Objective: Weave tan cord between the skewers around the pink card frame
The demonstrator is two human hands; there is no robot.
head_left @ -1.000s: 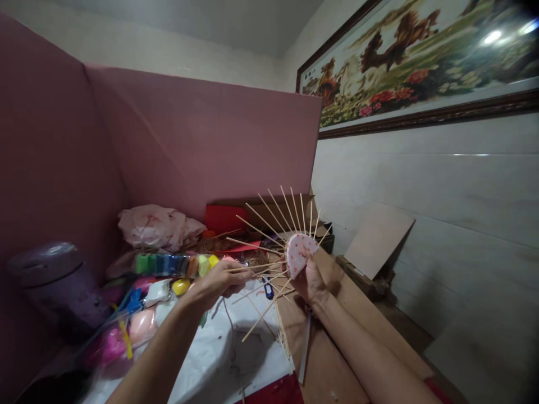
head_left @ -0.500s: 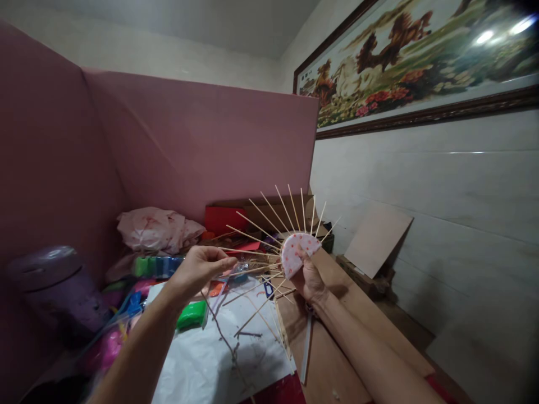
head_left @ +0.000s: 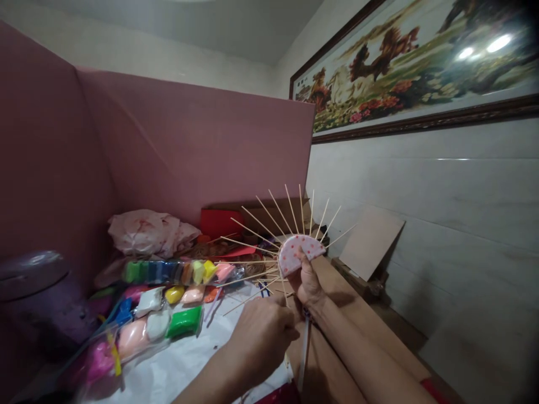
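A half-round white piece with red dots (head_left: 300, 252) is gripped in my right hand (head_left: 309, 283), thumb on its face. Thin wooden sticks (head_left: 256, 223) fan out from its curved edge like rays. My left hand (head_left: 263, 334) is closed, back toward me, below the half-round piece. One stick (head_left: 284, 290) at the fan's lower end runs down to the fingertips of that hand, which pinch it; the exact contact is partly hidden.
Packs of coloured clay (head_left: 185, 321) lie on white sheeting (head_left: 168, 365) at left, near a lidded purple container (head_left: 40, 297). Brown board (head_left: 349, 325) is under my right arm. A crumpled bag (head_left: 151, 233) and red card (head_left: 221, 223) sit behind.
My left hand has moved right and down, from the fan's left side to the stick at its lower end. The half-round piece stays in my right hand, turned slightly clockwise.
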